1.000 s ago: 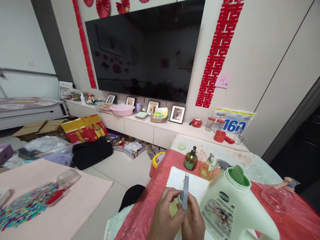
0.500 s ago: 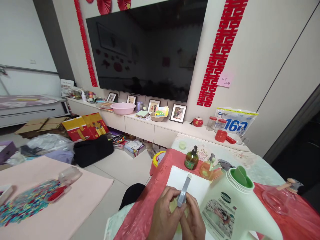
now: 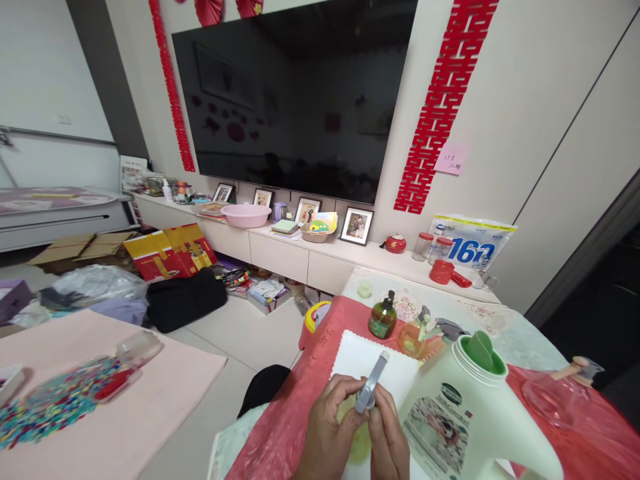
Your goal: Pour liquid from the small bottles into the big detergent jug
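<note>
Near the front edge of the table, both my hands are closed around the neck of a spray bottle. Its grey trigger head (image 3: 373, 383) tilts up and to the right with a pale tip, and its clear, yellowish body (image 3: 359, 445) shows below between the hands. My left hand (image 3: 327, 427) grips the left side, thumb near the base of the head. My right hand (image 3: 389, 430) has its thumb and fingers at the right side of the collar. Close on the right stands a large pale green jug (image 3: 475, 413) with a green scoop (image 3: 481, 352) in its mouth.
Behind the white mat (image 3: 345, 357) are a green pump bottle (image 3: 383, 319) and an orange-tinted spray bottle (image 3: 413, 340). A clear pinkish spray bottle (image 3: 550, 400) stands far right on the red cloth (image 3: 280, 427). At left, colourful small pieces (image 3: 55, 407) cover a pink board (image 3: 170, 400).
The grey spray head has turned and shifted slightly right. My right fingers have moved at the collar, and more of the yellowish body shows between my hands.
</note>
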`<state>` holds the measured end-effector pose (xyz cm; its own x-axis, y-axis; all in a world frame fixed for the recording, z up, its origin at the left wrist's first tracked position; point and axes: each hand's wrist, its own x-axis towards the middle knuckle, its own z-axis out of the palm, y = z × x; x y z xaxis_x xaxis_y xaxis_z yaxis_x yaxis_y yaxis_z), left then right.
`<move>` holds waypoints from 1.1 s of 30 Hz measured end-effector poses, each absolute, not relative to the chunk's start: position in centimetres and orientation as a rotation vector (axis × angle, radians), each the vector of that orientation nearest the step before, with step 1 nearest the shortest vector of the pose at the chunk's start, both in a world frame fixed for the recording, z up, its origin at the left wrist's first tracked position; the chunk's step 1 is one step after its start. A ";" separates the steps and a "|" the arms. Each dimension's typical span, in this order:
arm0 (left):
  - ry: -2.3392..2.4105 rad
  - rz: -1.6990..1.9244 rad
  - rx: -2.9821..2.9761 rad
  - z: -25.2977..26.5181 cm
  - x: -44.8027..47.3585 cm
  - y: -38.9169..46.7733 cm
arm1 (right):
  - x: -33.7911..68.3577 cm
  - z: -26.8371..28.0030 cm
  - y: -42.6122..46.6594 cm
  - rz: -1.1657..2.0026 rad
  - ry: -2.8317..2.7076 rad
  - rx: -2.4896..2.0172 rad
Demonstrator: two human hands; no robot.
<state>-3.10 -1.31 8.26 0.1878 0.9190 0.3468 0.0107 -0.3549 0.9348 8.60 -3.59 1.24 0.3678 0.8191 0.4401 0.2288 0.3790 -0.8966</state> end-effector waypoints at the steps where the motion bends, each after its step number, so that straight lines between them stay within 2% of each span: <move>1: 0.905 1.292 1.573 8.2 -3.1 -1.3 | 8.6 1.3 -3.6 0.521 -1.167 -1.138; 12: 0.789 1.333 1.400 6.1 -2.2 -1.3 | 11.0 -0.2 -2.5 0.395 -1.363 -0.957; 20: 0.786 1.343 1.387 4.4 -1.9 -0.7 | 10.5 -1.1 -2.6 0.483 -1.237 -0.934; 26: 0.768 1.269 1.323 4.5 -2.1 -1.5 | 8.2 -0.8 -3.2 0.533 -0.964 -0.985; 33: 0.714 1.288 1.118 5.5 -1.7 -2.3 | 7.7 -0.1 -3.3 0.649 -0.890 -1.035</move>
